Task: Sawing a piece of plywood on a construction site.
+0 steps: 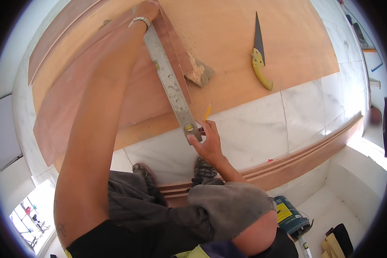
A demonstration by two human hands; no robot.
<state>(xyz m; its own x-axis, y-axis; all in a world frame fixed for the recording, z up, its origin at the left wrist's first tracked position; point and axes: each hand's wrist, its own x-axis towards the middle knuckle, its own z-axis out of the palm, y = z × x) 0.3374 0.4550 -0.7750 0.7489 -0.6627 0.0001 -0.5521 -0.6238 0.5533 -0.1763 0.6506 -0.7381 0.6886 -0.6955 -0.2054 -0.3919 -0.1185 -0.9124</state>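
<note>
A long grey spirit level (170, 79) lies slantwise across a reddish wooden sheet (90, 99), its near end sticking out past the sheet's edge. My left hand (147, 10), with a metal band at the wrist, grips the level's far end; its fingers are partly hidden at the top of the view. At the near end, beside the round vial, my right hand (210, 144) pinches the level between thumb and fingers. A yellow pencil (207, 112) also sticks up from that hand. The red sheet rests on a larger light-brown board (228, 51).
A handsaw (259, 60) with a yellow handle lies on the board at right. A stone-like chunk (201, 74) sits by the sheet's edge. Grooved wooden trim (305, 161) runs along the marble tiles (253, 129). A dark green bucket (290, 217) stands at lower right.
</note>
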